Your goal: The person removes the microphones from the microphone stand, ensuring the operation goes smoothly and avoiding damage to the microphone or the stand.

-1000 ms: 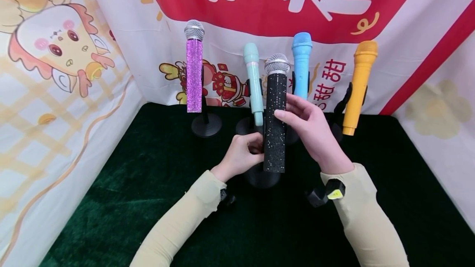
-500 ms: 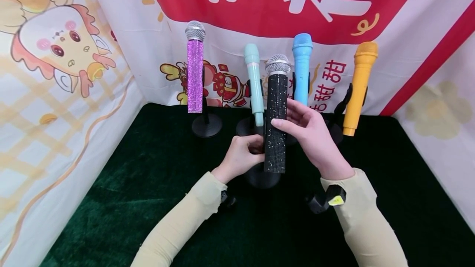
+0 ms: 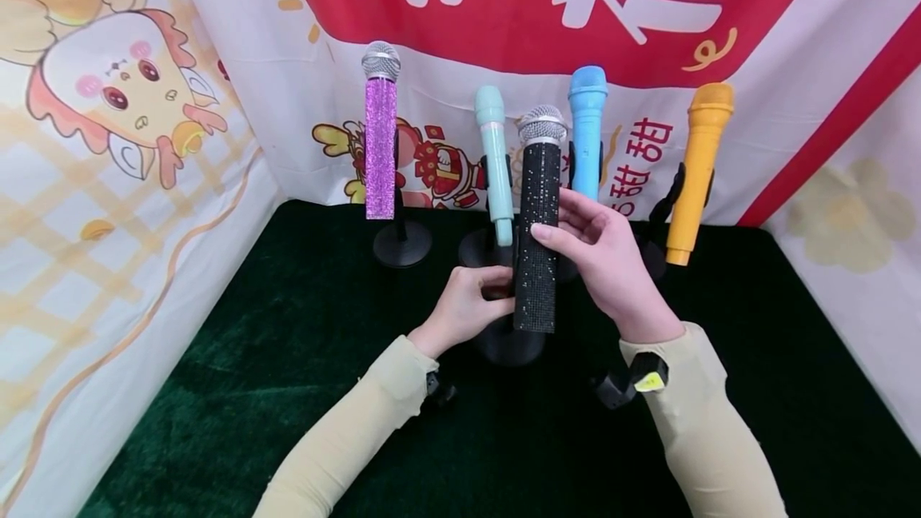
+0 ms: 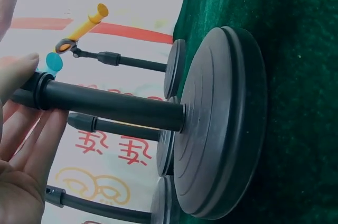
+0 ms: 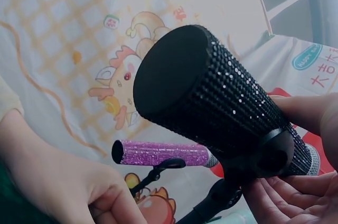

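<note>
A black rhinestone-covered microphone point(image 3: 537, 278) with a silver mesh head stands tilted at the middle of the table. My right hand point(image 3: 612, 262) holds its body from the right, thumb on the front and fingers behind. Seen from the right wrist, the microphone sits in a black clip point(image 5: 274, 152) on top of a stand. My left hand point(image 3: 464, 306) grips that microphone stand point(image 4: 113, 105) high on its pole, just below the microphone. The stand's round base point(image 4: 211, 129) rests on the green cloth.
Behind stand a purple glitter microphone point(image 3: 380, 150), a mint microphone point(image 3: 496, 174), a blue microphone point(image 3: 588, 126) and a yellow microphone point(image 3: 698, 166), each on a black stand. Dark green cloth point(image 3: 237, 390) covers the table, with a printed fabric backdrop point(image 3: 432, 54) at the back and sides.
My right hand slid slightly down the black microphone, then a little back up. My left hand keeps its grip on the stand, and the other microphones stay where they were.
</note>
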The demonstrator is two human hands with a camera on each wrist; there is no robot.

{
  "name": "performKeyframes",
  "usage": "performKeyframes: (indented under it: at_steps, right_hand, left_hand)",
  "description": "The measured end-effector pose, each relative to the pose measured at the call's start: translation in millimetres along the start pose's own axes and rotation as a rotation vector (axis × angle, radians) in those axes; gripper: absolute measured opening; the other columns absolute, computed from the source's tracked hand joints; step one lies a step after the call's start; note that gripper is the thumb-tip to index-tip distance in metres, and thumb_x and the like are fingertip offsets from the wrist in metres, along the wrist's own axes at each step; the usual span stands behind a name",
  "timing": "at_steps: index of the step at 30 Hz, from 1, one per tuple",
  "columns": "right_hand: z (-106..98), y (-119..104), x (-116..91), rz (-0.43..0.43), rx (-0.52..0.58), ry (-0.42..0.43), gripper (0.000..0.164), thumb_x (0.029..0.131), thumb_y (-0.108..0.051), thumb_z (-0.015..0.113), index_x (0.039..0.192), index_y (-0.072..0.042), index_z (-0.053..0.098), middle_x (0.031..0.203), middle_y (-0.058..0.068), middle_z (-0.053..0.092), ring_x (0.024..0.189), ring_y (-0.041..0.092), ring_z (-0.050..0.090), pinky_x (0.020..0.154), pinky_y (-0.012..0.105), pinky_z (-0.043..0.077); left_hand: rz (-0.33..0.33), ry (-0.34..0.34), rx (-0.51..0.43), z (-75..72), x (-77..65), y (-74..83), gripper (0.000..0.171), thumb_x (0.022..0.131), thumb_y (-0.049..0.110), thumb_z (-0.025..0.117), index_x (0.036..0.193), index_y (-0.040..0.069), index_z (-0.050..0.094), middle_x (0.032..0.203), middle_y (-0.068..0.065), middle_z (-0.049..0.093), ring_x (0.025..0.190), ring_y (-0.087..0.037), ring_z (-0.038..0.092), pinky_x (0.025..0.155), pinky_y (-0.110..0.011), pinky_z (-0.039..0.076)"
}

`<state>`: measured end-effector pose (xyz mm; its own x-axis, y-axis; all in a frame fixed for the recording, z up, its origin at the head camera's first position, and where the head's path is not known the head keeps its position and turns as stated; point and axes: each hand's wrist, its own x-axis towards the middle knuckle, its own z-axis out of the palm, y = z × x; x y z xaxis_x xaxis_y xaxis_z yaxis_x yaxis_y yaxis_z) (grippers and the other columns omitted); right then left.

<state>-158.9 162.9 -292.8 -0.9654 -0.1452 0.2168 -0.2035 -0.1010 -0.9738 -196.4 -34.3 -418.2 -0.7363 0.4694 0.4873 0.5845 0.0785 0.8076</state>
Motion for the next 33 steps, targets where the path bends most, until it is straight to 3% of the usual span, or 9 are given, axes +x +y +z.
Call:
performKeyframes:
  at_steps: [8,13,20,30,33]
  right_hand:
    - [1.3,-0.7,0.7,-0.038,-0.031,-0.006,0.055,0.094,-0.01,0.073,0.144,0.001,0.052,0.122,0.018,0.063,0.104,0.024,0.067,0.092,0.029,0.055]
    - [2.7,-1.1,1.5,-0.066,-0.04,-0.008,0.055,0.096,-0.012,0.072,0.145,0.001,0.052,0.125,0.019,0.059,0.102,0.025,0.067,0.09,0.029,0.057]
    - [4.6,-0.9,7.4,-0.114,-0.059,0.02,0.051,0.096,-0.011,0.071,0.143,0.0,0.054,0.124,0.018,0.057,0.096,0.024,0.065,0.085,0.03,0.059]
    - [3.5,-4.8,15.4,-0.099,-0.099,0.033,0.05,0.099,-0.018,0.067,0.144,-0.002,0.052,0.122,0.015,0.055,0.086,0.021,0.065,0.079,0.031,0.061]
    - [3.0,-5.4,17.3,-0.091,-0.089,0.04,0.05,0.099,-0.018,0.068,0.144,-0.002,0.052,0.119,0.016,0.055,0.09,0.021,0.063,0.079,0.031,0.06]
  left_hand:
    - [-0.082,0.012,-0.02,0.3,-1.0,-1.1,0.028,0.087,-0.004,0.079,0.115,0.001,0.074,0.11,-0.01,0.075,0.093,-0.015,0.073,0.081,-0.028,0.06]
    - [-0.1,0.018,0.0,0.2,-0.7,-0.3,0.028,0.087,-0.005,0.078,0.115,-0.002,0.073,0.109,-0.013,0.075,0.092,-0.017,0.074,0.08,-0.028,0.06]
    - [-0.083,0.01,-0.011,-1.4,-2.0,-0.3,0.026,0.089,0.001,0.079,0.115,0.006,0.075,0.109,-0.005,0.075,0.091,-0.011,0.073,0.08,-0.028,0.06]
    - [-0.034,0.001,-0.021,-0.6,-0.7,-0.8,0.024,0.088,0.002,0.08,0.111,0.007,0.076,0.106,-0.003,0.076,0.089,-0.011,0.073,0.079,-0.028,0.06]
    - [-0.019,0.002,-0.011,-0.1,0.1,-1.4,0.023,0.088,0.003,0.08,0.11,0.007,0.076,0.106,-0.002,0.076,0.089,-0.01,0.072,0.079,-0.029,0.061]
